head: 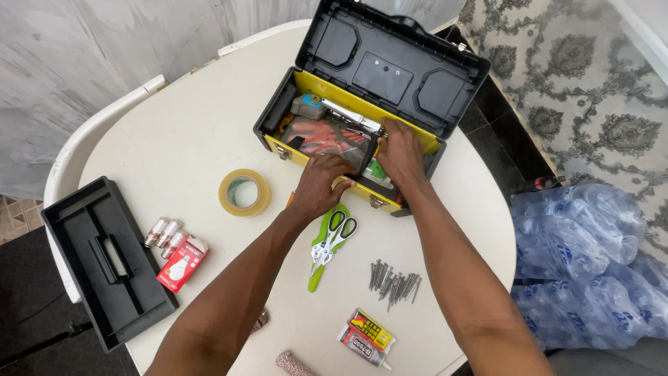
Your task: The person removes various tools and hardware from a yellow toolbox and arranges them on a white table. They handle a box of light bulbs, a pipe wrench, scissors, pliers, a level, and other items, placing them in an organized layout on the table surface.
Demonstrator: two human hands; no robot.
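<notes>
A round white worktop [209, 139] stands on a floor with a grey patterned rug [591, 76], beside packs of water bottles in clear plastic wrap [591, 271]. The biggest thing on it is a yellow and black plastic toolbox [362, 118], its lid tipped back so both hands can reach in. A black plastic lift-out tray with a handle [104, 261] sits well apart at the edge, out of the way. Inside the box lies a flat pack of orange tools in clear plastic [323, 136]. The left hand [320, 184] is curled over the front wall of the box, touching that pack. The right hand [400, 153] presses down inside the box, fingers bent; I cannot tell what it holds. Near them lie a shiny ring of clear tape [245, 192], green-handled scissors [330, 240], a red bulb box [182, 263], a heap of thin grey nails [394, 282] and a small glue tube [363, 345].
</notes>
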